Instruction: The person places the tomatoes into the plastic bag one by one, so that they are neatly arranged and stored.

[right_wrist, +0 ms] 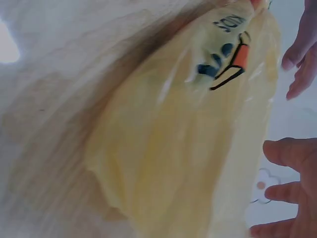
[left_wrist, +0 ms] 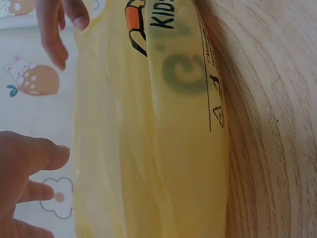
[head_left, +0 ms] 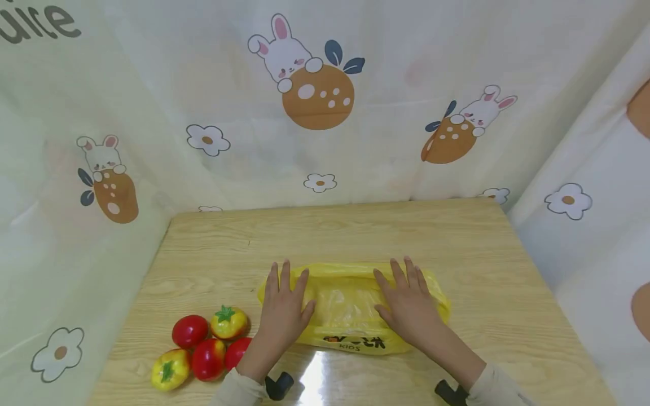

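Nearest the camera, at the lower edge, are two pale sleeves (head_left: pixel 236 390), well back from the fingers, with a black fitting (head_left: pixel 279 386) at each wrist. From the left: three red fruits (head_left: pixel 190 331) and two yellow fruits (head_left: pixel 171 370) lie grouped on the table (head_left: pixel 482 248), left of the left fingers and nearer the body; the rightmost red one is partly covered by the left wrist. Left hand (head_left: pixel 284 307): fingers extended and spread wide, holding nothing, over the bag's left end. The yellow plastic bag (head_left: pixel 345 304), marked "KIDS", lies crosswise on the table, below and between both sets of fingers. Right hand (head_left: pixel 410 307): fingers likewise extended and wide, holding nothing, over the bag's right end. Whether any fingertip touches the bag cannot be told. Beyond the fingers hangs a printed curtain (head_left: pixel 376 158).
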Demonstrator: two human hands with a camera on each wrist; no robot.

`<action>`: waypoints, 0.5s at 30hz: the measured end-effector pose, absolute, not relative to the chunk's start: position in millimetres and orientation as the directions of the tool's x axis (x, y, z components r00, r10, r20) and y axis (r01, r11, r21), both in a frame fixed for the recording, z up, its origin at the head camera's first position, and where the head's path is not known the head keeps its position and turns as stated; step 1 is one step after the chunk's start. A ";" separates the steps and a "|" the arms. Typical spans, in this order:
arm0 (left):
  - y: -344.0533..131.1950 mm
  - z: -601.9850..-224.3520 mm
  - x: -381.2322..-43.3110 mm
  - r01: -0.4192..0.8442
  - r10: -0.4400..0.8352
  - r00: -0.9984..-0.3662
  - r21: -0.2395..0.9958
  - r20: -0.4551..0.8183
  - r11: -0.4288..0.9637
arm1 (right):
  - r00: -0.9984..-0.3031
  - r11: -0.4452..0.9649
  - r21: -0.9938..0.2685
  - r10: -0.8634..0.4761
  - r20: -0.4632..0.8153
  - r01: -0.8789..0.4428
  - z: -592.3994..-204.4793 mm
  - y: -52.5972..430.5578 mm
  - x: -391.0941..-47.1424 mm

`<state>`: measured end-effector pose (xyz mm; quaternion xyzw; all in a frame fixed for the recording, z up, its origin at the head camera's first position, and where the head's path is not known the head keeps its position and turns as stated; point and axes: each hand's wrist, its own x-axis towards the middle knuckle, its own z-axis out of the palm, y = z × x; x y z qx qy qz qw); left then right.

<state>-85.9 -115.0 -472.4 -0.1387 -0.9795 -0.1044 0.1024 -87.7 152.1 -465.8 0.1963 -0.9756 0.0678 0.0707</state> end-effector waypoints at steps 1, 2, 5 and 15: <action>-115.1 -473.0 -86.1 0.290 0.247 -0.942 0.178 0.227 0.940 | -0.916 0.916 -0.114 -0.364 0.169 -0.385 -466.6 154.5 -86.9; -115.3 -473.4 -86.3 0.286 0.245 -0.943 0.174 0.225 0.942 | -0.918 0.917 -0.123 -0.357 0.174 -0.380 -467.6 157.1 -86.1; -115.9 -474.9 -86.2 0.275 0.235 -0.948 0.180 0.215 0.944 | -0.922 0.917 -0.159 -0.336 0.192 -0.367 -471.5 164.9 -83.1; -116.2 -477.1 -86.9 0.282 0.238 -0.948 0.208 0.212 0.937 | -0.901 0.892 -0.297 -0.220 0.373 -0.341 -487.3 193.0 -78.4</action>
